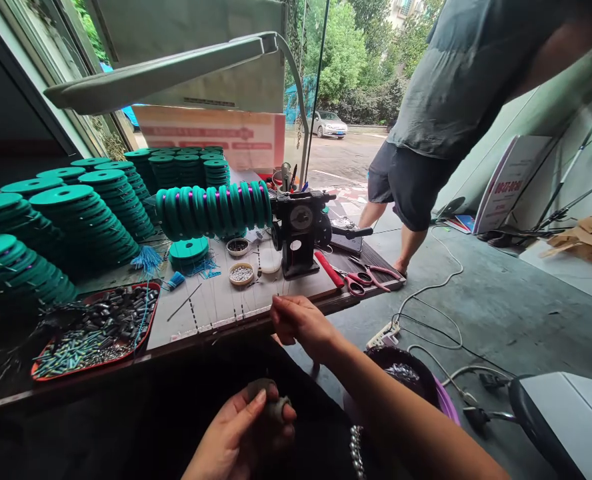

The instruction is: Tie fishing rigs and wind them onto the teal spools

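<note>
My left hand (243, 427) is low in the middle of the view, its fingers curled round a small greyish thing too unclear to name. Above and to the right, my right hand (299, 323) is closed in a pinch in front of the table's edge; anything between its fingertips is too small to make out. Just beyond it stands a black winding machine (301, 230) with a row of teal spools (213, 208) on its shaft. Small bowls of dark beads (237, 247) and pale beads (241, 274) sit on the white work surface (176, 323).
Stacks of teal spools (81, 227) fill the left. A red-rimmed tray (96, 330) holds dark and teal pieces. Scissors (355, 283) and pliers (376, 270) lie at right. A person (426, 113) stands beyond the table; a lined bin (406, 373) is below.
</note>
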Motion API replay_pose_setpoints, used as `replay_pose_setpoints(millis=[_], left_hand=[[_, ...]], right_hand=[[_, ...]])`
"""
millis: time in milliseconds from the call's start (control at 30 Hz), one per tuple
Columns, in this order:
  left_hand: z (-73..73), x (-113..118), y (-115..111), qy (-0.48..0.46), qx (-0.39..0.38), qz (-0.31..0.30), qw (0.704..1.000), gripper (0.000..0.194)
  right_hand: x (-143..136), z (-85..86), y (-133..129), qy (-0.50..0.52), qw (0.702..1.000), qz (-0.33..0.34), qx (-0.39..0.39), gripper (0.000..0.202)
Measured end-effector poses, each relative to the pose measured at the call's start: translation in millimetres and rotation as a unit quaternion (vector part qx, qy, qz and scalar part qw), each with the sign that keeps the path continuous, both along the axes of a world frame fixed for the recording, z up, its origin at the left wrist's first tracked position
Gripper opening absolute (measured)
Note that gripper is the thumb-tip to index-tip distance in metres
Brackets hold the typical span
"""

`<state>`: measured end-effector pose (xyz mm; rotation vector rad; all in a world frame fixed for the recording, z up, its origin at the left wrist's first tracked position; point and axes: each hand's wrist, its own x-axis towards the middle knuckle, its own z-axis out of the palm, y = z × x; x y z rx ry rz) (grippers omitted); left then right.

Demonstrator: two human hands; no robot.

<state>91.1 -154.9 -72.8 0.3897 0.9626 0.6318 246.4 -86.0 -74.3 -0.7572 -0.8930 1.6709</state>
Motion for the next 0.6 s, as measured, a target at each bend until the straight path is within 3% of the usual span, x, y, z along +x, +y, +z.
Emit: replay_pose_setpoints(millis=[100, 200, 300, 433, 600], left_hand=[[-5.1, -1.4, 0.5, 0.005, 0.011, -0.020, 1.000, 0.022], [-9.0, -3.4, -0.1, 0.013, 0.023, -0.031, 0.999, 0.016], [-11.8, -4.6, -0.8, 0.034, 0.024, -0.036, 0.999, 0.012], [-15.6, -4.7, -1.2, 0.039, 0.047, -0.060, 0.996, 0.019], [-20.9, -4.8, -2.1, 0.026, 0.076, -0.077, 0.994, 0.026]], right_hand=[[2.2, -0.5, 0.7, -0.004, 1.000, -0.010, 0.007, 0.039], [6.1, -1.0, -1.9, -0.020, 0.999, -0.013, 0.022, 0.040], [11.4, -3.9, -13.2, -0.084, 0.995, 0.039, 0.039, 0.036], [13.7, -12.6, -37.3, -0.247, 0.950, 0.138, 0.131, 0.024], [8.0, -18.9, -51.7, -0.346, 0.907, 0.110, 0.212, 0.008]])
